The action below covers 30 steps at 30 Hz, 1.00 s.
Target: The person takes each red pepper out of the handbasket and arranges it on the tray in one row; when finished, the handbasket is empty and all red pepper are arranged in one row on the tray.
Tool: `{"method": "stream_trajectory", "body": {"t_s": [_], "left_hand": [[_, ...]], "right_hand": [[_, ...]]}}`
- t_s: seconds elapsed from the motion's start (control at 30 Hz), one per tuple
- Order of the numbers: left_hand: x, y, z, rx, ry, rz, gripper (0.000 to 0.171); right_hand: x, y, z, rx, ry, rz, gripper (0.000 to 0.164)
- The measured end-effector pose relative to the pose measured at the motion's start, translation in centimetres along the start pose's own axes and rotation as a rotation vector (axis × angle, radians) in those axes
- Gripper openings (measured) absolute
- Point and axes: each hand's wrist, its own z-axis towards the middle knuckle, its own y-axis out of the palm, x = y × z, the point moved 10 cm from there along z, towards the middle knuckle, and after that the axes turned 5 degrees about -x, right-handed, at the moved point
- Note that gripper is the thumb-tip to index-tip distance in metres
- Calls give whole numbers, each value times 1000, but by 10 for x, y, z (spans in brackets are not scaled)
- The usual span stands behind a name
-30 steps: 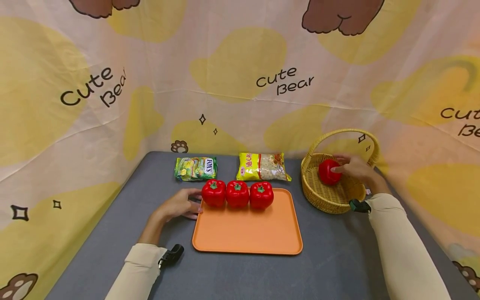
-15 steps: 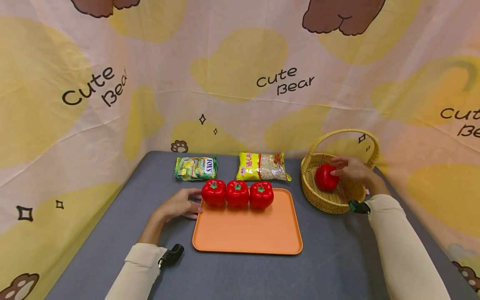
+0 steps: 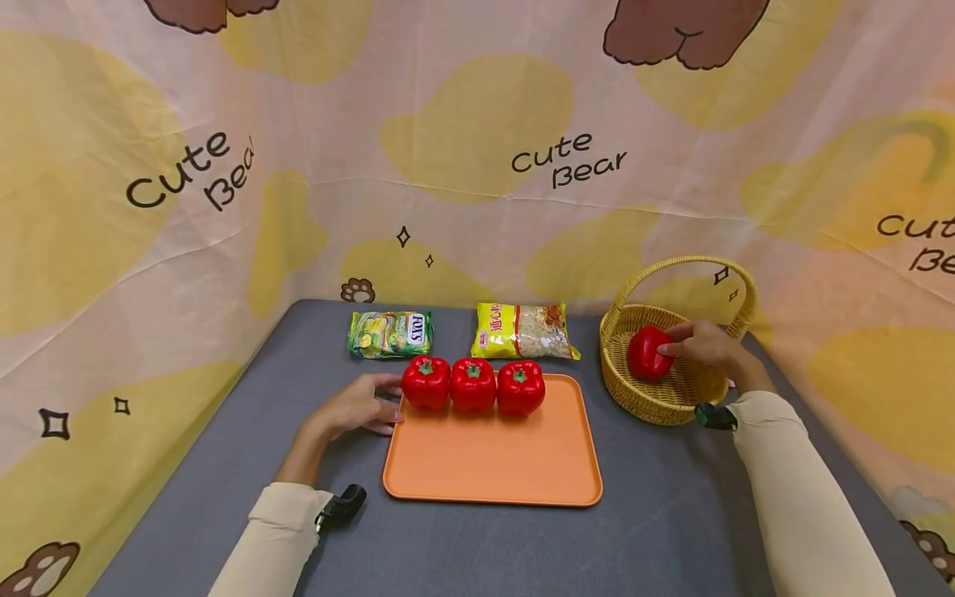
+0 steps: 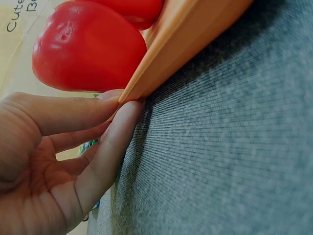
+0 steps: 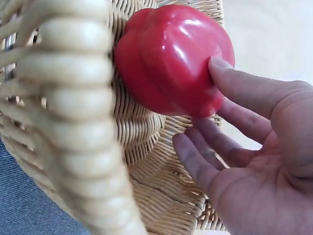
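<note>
My left hand pinches the left rim of an orange tray, thumb on one side and a finger on the other in the left wrist view. Three red bell peppers stand in a row along the tray's far edge: a left pepper, a middle pepper and a right pepper. Inside a wicker basket, my right hand holds another red bell pepper at its right side. The right wrist view shows the thumb on this pepper, with fingertips partly hidden behind it.
Behind the tray lie a green snack packet and a yellow bag of pasta. The basket's tall handle arches over its opening. A printed cloth hangs round the grey table.
The pepper in the basket has shifted slightly left and tipped over. My right fingers loosened from it, then closed on it again. My left hand and the tray stay put.
</note>
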Motion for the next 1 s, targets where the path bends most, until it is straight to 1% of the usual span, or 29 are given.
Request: {"method": "stream_trajectory", "body": {"t_s": [0.23,0.47,0.6,0.73,0.87,1.0], "left_hand": [[1,1,-1,0,-1,3,67],[1,0,-2,3,0,11,66],[0,0,-3,1,1,11,66],[0,0,-3,3,1,13,66],[2,1,-2,3,4,16,66],[3,1,-1,4,3,19,67]], "right_hand": [[3,7,-3,-7,20,50,64],[2,17,-4,-19,24,164,65],[-3,18,-8,1,4,150,64],[-8,15,-14,39,-26,98,70],[-12,11,-20,85,-43,71,76],[-13,9,-26,111,-60,75,79]]}}
